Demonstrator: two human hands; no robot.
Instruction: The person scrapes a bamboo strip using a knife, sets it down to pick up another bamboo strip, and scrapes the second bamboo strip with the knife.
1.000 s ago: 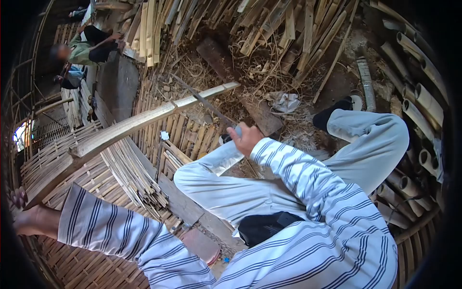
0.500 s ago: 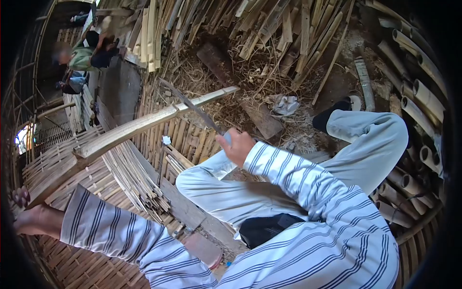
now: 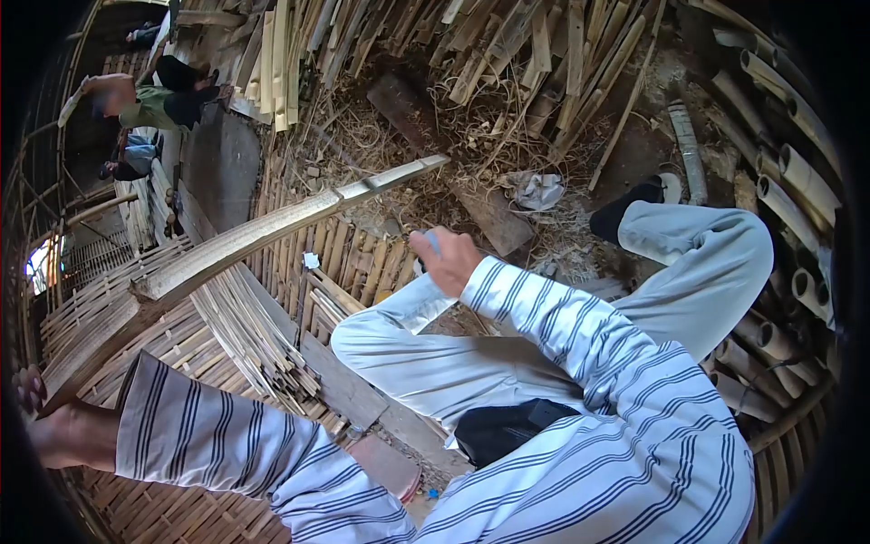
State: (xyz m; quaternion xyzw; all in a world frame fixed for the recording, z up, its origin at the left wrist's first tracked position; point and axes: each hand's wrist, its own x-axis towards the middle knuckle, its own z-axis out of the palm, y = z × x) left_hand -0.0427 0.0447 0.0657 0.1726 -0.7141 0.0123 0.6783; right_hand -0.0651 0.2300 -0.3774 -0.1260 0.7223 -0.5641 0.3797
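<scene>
A long split bamboo piece [image 3: 263, 227] slants across the left half of the view, with a joint ridge and a notch near its far end. My left hand [image 3: 63, 433] is closed around its near end at the left edge, partly in shadow. My right hand [image 3: 451, 265], in a striped sleeve, is closed on the bluish handle of a knife [image 3: 434, 243] above my knee. The blade is smeared or edge-on and hardly shows. The knife hand is apart from the bamboo, to the right of it.
Split bamboo strips [image 3: 249, 331] lie beside my leg, and more slats [image 3: 507, 54] are piled ahead over shavings. Bamboo tubes [image 3: 802, 181] are stacked at right. A crumpled plastic bag [image 3: 539, 190] lies on the ground. Another person [image 3: 154, 107] is at the upper left.
The blade was plain to see across the bamboo before and now hardly shows. My right hand has shifted slightly up. The other person has stretched an arm out.
</scene>
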